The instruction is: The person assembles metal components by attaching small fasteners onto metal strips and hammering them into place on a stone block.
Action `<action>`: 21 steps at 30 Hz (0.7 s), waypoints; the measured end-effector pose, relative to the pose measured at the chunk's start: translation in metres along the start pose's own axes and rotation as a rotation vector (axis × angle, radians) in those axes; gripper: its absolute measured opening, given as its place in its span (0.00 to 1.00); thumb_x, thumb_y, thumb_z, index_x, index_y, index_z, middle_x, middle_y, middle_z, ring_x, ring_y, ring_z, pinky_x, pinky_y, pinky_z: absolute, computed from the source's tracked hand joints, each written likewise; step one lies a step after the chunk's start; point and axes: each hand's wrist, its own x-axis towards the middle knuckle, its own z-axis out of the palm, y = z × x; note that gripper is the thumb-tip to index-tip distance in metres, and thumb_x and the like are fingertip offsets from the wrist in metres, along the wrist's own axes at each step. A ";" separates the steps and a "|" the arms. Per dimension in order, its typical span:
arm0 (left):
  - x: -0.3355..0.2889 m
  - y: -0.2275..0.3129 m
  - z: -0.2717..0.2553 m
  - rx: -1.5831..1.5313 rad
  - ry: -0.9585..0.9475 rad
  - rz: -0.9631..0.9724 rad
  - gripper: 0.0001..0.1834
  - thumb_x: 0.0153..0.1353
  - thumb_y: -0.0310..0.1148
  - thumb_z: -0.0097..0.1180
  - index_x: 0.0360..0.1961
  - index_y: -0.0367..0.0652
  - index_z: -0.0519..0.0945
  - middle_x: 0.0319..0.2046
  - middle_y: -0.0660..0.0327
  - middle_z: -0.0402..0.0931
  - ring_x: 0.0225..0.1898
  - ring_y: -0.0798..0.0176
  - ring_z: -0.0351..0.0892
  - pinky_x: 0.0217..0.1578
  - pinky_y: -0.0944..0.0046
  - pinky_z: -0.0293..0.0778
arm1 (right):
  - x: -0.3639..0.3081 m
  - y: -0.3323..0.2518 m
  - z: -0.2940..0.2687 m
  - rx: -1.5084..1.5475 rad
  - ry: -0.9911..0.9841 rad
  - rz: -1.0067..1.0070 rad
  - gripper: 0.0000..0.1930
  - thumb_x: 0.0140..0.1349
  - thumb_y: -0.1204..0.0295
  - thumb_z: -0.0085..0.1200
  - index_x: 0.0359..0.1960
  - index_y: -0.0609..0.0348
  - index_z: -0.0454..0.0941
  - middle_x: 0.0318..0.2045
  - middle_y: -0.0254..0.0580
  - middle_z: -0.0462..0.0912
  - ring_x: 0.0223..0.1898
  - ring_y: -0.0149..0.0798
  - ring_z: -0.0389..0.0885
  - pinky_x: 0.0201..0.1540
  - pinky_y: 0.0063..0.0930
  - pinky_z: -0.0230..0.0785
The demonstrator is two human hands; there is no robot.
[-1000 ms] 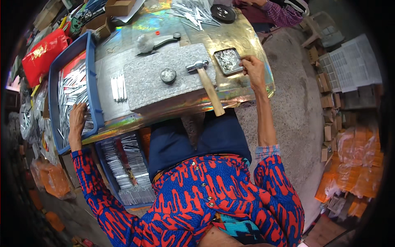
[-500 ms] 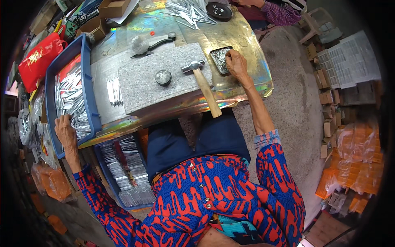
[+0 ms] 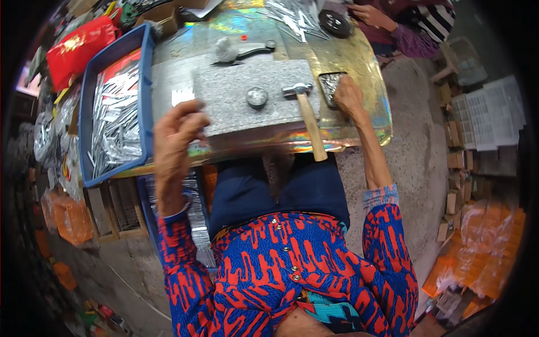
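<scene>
Currently, left hand [image 3: 178, 132] is left of centre in the frame, at the near-left corner of a grey speckled stone block [image 3: 224, 109]. Fingers half curled, slightly blurred; can't tell whether anything is pinched in them. Right hand [image 3: 349, 100] is right of centre, over the right edge of a small black square tray [image 3: 327, 84] of shiny silver bits. Fingers bent in, tips hidden, so grip can't be confirmed.

Just beyond left hand, beside the block: a bunch of bright silver-white strips [image 3: 182, 96], lower part hidden by the hand.

On the block, mid-frame: a round silver-topped disc [image 3: 257, 97], plus a steel-headed hammer with a pale wooden handle [image 3: 310, 123]. Head rests at the block's right part, handle sticks out past the front edge.

Left side of frame: blue plastic crate [image 3: 146, 101] with a jumble of silver metal strips [image 3: 115, 121]. Upper centre, behind the block: black-handled tool [image 3: 255, 53] next to a crumpled clear plastic bag [image 3: 226, 50]. Top of frame: loose pile of silver strips [image 3: 295, 19], round black dish [image 3: 335, 23] right of it. Upper right corner: another person's purple sleeve [image 3: 415, 42].
</scene>
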 end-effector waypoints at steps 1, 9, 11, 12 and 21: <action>0.002 -0.003 0.015 -0.055 -0.066 -0.045 0.17 0.53 0.28 0.56 0.43 0.31 0.72 0.26 0.59 0.74 0.21 0.73 0.71 0.21 0.75 0.70 | -0.002 0.004 -0.005 0.011 0.001 -0.012 0.06 0.50 0.76 0.42 0.27 0.66 0.67 0.26 0.62 0.74 0.28 0.58 0.76 0.28 0.46 0.68; 0.009 -0.026 0.062 -0.286 -0.240 -0.146 0.15 0.52 0.26 0.58 0.41 0.32 0.74 0.24 0.62 0.76 0.21 0.75 0.72 0.22 0.76 0.72 | -0.019 -0.020 -0.047 1.279 -0.044 0.576 0.05 0.54 0.77 0.49 0.30 0.67 0.68 0.21 0.34 0.69 0.19 0.25 0.64 0.19 0.18 0.60; 0.012 -0.031 0.067 -0.295 -0.246 -0.150 0.14 0.52 0.26 0.58 0.39 0.33 0.75 0.24 0.61 0.76 0.21 0.75 0.72 0.22 0.76 0.72 | -0.022 -0.028 -0.055 1.485 0.001 0.636 0.04 0.54 0.79 0.48 0.31 0.67 0.69 0.21 0.34 0.69 0.19 0.24 0.65 0.19 0.17 0.59; 0.013 -0.032 0.068 -0.303 -0.247 -0.154 0.12 0.52 0.26 0.58 0.38 0.33 0.75 0.24 0.61 0.76 0.21 0.74 0.72 0.22 0.75 0.72 | -0.024 -0.031 -0.059 1.598 -0.034 0.622 0.05 0.55 0.80 0.48 0.33 0.67 0.70 0.22 0.35 0.70 0.20 0.24 0.65 0.19 0.16 0.58; 0.010 -0.031 0.085 -0.174 -0.222 -0.051 0.08 0.52 0.28 0.57 0.32 0.35 0.74 0.21 0.65 0.73 0.20 0.76 0.69 0.21 0.77 0.67 | -0.018 -0.118 -0.119 1.828 -0.228 0.450 0.07 0.56 0.78 0.51 0.35 0.67 0.70 0.26 0.38 0.73 0.21 0.23 0.66 0.21 0.16 0.59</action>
